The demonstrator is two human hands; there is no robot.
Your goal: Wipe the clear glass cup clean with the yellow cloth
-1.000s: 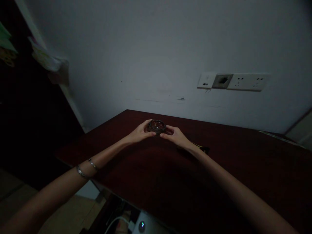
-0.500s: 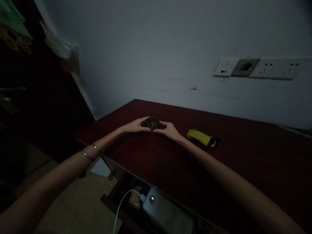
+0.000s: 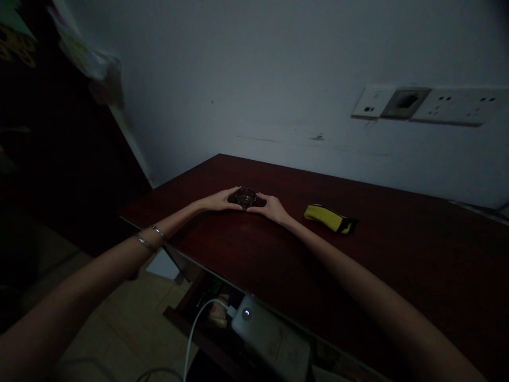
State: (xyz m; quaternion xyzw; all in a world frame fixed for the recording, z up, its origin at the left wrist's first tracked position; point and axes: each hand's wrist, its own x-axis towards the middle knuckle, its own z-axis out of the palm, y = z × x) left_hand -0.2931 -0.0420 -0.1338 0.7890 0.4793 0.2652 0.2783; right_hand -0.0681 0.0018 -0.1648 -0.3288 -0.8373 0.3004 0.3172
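Observation:
A small round dish of dark, see-through glass, shaped like an ashtray (image 3: pixel 245 199), is at the middle of the dark red-brown tabletop (image 3: pixel 238 249). My left hand (image 3: pixel 220 200) curves around its left side, thumb at the near edge and fingers at the far edge. From the right, my right hand (image 3: pixel 272 208) grips it the same way. Both thumbs point towards each other at the front. Right of my right hand lies a soft, narrow yellow-and-black item (image 3: pixel 330 218), its kind unclear.
Below the table's front edge, an open drawer (image 3: pixel 199 331) holds a white power bank (image 3: pixel 270 334) with a lit display and a white cable (image 3: pixel 193 334). A pale wall with a row of sockets (image 3: pixel 421 105) stands behind. A dark door (image 3: pixel 71 159) is at left.
The glass ashtray looked more raised and tilted before; now it appears lower and flatter on the tabletop. Both hands stay around it. The whole view has shifted slightly.

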